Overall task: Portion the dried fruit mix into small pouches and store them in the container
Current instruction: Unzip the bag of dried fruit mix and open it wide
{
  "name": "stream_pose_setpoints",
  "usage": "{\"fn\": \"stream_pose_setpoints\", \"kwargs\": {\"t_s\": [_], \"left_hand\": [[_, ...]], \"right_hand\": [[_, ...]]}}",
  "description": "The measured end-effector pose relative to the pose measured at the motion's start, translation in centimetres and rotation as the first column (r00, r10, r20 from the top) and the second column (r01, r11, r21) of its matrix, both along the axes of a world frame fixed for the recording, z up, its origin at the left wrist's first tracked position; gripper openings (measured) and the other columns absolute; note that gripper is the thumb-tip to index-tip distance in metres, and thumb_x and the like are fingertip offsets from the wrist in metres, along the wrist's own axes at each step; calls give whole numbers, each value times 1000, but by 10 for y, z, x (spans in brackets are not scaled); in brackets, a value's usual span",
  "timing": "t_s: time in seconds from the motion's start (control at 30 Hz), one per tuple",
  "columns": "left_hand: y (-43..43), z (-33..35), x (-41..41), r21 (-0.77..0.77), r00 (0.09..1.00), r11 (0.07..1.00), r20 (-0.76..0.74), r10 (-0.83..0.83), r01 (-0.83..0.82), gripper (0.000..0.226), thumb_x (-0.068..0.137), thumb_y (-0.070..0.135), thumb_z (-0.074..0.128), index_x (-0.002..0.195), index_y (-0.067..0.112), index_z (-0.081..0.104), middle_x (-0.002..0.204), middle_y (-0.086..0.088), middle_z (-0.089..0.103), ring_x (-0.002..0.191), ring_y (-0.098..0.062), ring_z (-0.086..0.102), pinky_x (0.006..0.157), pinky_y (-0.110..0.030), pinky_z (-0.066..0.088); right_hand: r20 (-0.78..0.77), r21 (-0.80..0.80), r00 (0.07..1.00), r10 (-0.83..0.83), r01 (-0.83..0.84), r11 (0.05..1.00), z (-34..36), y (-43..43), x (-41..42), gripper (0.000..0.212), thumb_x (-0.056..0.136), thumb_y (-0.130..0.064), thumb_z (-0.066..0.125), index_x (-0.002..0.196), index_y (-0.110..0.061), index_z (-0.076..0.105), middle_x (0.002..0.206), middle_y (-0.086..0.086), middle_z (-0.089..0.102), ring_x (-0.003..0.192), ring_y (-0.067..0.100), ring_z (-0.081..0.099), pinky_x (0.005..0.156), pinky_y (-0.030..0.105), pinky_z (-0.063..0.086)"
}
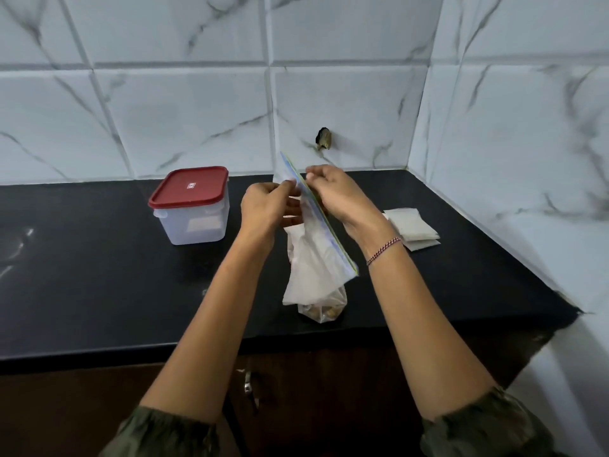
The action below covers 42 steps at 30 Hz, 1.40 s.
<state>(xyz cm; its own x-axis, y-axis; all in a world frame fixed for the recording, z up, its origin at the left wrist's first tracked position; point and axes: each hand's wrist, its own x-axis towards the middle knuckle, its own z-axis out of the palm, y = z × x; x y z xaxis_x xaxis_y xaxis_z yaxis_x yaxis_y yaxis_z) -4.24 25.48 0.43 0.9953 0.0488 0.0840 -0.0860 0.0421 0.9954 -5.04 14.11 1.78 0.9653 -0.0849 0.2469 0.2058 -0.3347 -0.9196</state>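
Starting left: container [191,212], red lid [189,186] on, sits on the counter [99,291] well left of the left-hand fingers, untouched. Left hand [267,206]: thumb and fingertips [290,186] curled, pinching the film of the zip bag [313,258] just below its top edge. The bag hangs between the two hands, and the zip strip [326,222] runs diagonally from beyond the fingertips down toward the right wrist. Bottom is on the counter or just above it, can't tell which. Dried fruit mix [324,311] is slumped in the bottom, far below both pinches. Right hand [339,192]: fingers curled, pinching the other side of the top at the strip, straight across from the left fingertips. Stack of small pouches [412,227] lies flat on the counter right of the right-hand fingers, apart from them. Filled or not, can't tell.

Handling, my read: thin, limp, slick film. It's light overall with the weight low, so it swings and folds. The only stiff part is the strip, so hold there, one lip per hand, pinches close together, and peel. Grab lower and the film just slides. Step in hand looks like opening the bag; container lid not yet off.
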Motion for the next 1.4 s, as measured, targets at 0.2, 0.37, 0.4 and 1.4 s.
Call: {"fn": "stream_pose_setpoints", "kwargs": {"t_s": [0.2, 0.37, 0.4, 1.4], "left_hand": [[2, 0, 0, -7, 999, 1000, -42, -28, 28, 34, 81, 29, 75, 80, -2, 62, 71, -14, 64, 53, -18, 63, 47, -22, 51], [1, 3, -4, -72, 996, 995, -52, -69, 65, 20, 85, 12, 71, 74, 0, 60, 67, -12, 61, 41, -9, 61, 42, -18, 49], [1, 4, -3, -87, 995, 993, -64, -83, 77, 18, 86, 8, 69, 73, 1, 59, 63, -10, 61, 39, -8, 60, 42, -18, 49], [10, 17, 21, -288, 977, 939, -45, -208, 187, 12, 91, -1, 58, 80, 0, 61, 54, -3, 68, 50, -9, 67, 50, -18, 54]], "right_hand": [[48, 82, 997, 59, -63, 995, -8, -1, -7, 18, 90, 3, 54, 106, -2, 63, 96, 11, 69, 80, 14, 65, 71, 20, 53], [-2, 320, 988, 155, -147, 936, -9, -4, -13, 22, 90, 9, 52, 110, 6, 60, 80, 7, 61, 61, 4, 66, 60, 13, 53], [-8, 375, 982, 188, -171, 911, -10, -5, -14, 23, 91, 10, 50, 113, 9, 58, 80, 7, 60, 59, 3, 66, 62, 12, 54], [36, 433, 996, 77, -85, 897, -2, -7, 6, 16, 84, 2, 64, 90, -12, 61, 77, 5, 64, 74, 16, 64, 76, 32, 57]]}}
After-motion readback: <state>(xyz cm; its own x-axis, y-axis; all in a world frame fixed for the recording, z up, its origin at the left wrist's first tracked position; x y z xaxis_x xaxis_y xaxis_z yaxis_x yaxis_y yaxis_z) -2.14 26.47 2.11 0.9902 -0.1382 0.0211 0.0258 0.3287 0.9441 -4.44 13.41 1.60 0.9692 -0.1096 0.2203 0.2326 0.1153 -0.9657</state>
